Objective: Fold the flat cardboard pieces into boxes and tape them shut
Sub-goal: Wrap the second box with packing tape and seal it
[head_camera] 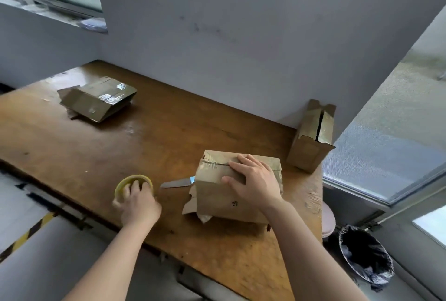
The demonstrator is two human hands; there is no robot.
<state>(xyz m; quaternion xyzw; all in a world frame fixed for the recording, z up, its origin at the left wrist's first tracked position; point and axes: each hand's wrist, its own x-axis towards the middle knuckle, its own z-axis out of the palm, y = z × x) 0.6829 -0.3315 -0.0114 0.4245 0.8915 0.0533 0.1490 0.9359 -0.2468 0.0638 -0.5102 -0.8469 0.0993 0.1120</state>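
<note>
Cardboard, thin and worn, is what sits under my right hand (pixel 253 182): the box (pixel 224 194) I am working on lies on the wooden table (pixel 96 151), and my palm is spread flat across its top with the fingers splayed along the taped seam, pressing down, not gripping. I judge it light and probably empty, and soft enough to dent, so I would hold it by the corners and folded edges where the board is stiffest, never mid-panel. Torn flaps stick out at its lower left corner, toward my other hand. My left hand (pixel 136 200) is curled over the yellow tape roll (pixel 133 186), fingers wrapped on its rim; the blur keeps me from telling how firmly. That roll is rigid and smooth, best pinched through its hole. Between my hands, just beside the box, lies a knife (pixel 176 182). Beyond my right hand another box (pixel 311 139) stands against the wall; far beyond my left lies a third, flattened box (pixel 96 99).
</note>
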